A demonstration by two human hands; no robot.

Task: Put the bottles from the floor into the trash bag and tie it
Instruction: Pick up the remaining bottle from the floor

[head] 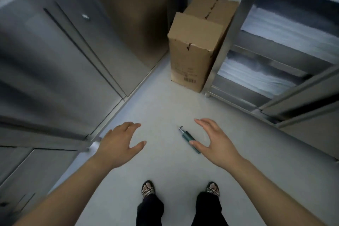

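Lying bottle point(189, 141), pump end away

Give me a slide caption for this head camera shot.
Both hands, left and right, open above a green pump bottle lying on the floor.

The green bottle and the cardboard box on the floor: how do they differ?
The green bottle lies on its side in the open floor; the cardboard box stands upright, tucked between the steel cabinet and the shelf rack. The bottle is slim, dark and round with a pump top; the box is much bigger, tan and square-edged. The right hand overlaps the bottle in the picture; nothing is near the box. Both rest on the floor.
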